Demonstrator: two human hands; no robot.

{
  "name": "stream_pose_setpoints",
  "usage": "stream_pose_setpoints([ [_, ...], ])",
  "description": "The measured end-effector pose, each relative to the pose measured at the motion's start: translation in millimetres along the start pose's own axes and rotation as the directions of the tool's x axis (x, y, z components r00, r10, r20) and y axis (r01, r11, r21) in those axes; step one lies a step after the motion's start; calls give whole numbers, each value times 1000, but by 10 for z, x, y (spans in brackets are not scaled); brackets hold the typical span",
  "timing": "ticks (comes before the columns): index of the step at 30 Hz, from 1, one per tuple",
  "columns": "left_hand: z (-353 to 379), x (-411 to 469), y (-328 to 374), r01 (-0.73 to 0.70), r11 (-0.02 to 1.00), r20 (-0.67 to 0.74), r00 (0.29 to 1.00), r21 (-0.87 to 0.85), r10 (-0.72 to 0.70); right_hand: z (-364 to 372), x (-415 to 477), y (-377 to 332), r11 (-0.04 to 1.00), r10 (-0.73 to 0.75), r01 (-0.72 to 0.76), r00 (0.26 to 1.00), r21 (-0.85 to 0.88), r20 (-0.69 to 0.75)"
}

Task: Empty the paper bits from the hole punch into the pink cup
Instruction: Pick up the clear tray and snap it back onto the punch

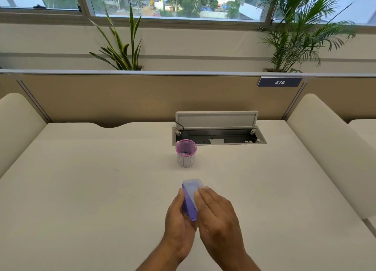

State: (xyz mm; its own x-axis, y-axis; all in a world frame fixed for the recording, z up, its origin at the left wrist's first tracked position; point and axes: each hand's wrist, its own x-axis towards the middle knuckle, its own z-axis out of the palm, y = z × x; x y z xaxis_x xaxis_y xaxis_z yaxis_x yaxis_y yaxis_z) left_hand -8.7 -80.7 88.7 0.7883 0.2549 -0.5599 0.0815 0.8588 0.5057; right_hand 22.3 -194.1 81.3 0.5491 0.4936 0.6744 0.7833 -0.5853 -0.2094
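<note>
1. Purple plastic hole punch (pixel 190 204), with a pale translucent cover or tray on its upper face. Lower centre of the frame, raised off the table and tilted on its side between my two hands.
2. My left hand (pixel 180 220). Closed around the left side and underside of the hole punch, thumb along its edge; it carries the weight.
3. My right hand (pixel 216 213). Fingers laid flat against the pale cover, pressing or steadying it. I cannot tell whether it is prising the cover off or pushing it back on.
4. Pink mesh cup (pixel 186 152), cylindrical, with a white paper wrap bearing handwriting. Centre of the frame, upright on the table, well apart from the hole punch and further from me.
5. Paper bits (pixel 185 154). Small specks visible inside the cup, so some appear to be in there already; the amount is too small to judge.
6. Cream-coloured table (pixel 91 179). It carries the cup; no stray bits show on it.
7. Grey cable hatch (pixel 218 135), lid raised, just behind the cup.
8. Status, as I judge it: emptying partly or wholly done. Left to do, at the least: settle the cover and set the hole punch down.
</note>
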Motion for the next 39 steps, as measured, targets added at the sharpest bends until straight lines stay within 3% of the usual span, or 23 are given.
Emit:
stream_pose_setpoints([
  [9, 26, -12, 7, 8, 1000, 2, 1000, 5, -8, -24, 21, -42, 995, -11, 16, 998, -95, 54],
  [16, 38, -47, 39, -38, 999, 62, 997, -25, 39, 28, -44, -42, 998, 2, 6, 989, -56, 146],
  [23, 62, -63, 101, 6, 999, 130, 992, -34, -1, -107, 31, -90, 1000, 9, -4, 985, -31, 170],
  [29, 15, -15, 107, -7, 1000, 142, 990, 28, 3, -121, 7, -127, 999, 35, -43, 969, 27, 243],
  [32, 42, 2, 140, -43, 999, 113, 993, 31, 39, -116, 2, -143, 980, 126, -152, 972, 125, 197],
  [34, 61, 12, 146, -75, 996, 124, 990, 39, 69, -119, 13, -132, 887, 346, -376, 926, 269, 154],
  [35, 62, 24, 145, -78, 996, 112, 991, 30, 75, -133, 31, -121, 792, 478, -509, 861, 337, 176],
  [37, 35, 52, 143, -82, 997, 65, 995, 11, 81, -173, 85, -93, 533, 658, -724, 680, 438, 322],
  [39, -1, 72, 139, -77, 997, 45, 996, -6, 77, -202, 134, -79, 266, 683, -844, 506, 465, 527],
])
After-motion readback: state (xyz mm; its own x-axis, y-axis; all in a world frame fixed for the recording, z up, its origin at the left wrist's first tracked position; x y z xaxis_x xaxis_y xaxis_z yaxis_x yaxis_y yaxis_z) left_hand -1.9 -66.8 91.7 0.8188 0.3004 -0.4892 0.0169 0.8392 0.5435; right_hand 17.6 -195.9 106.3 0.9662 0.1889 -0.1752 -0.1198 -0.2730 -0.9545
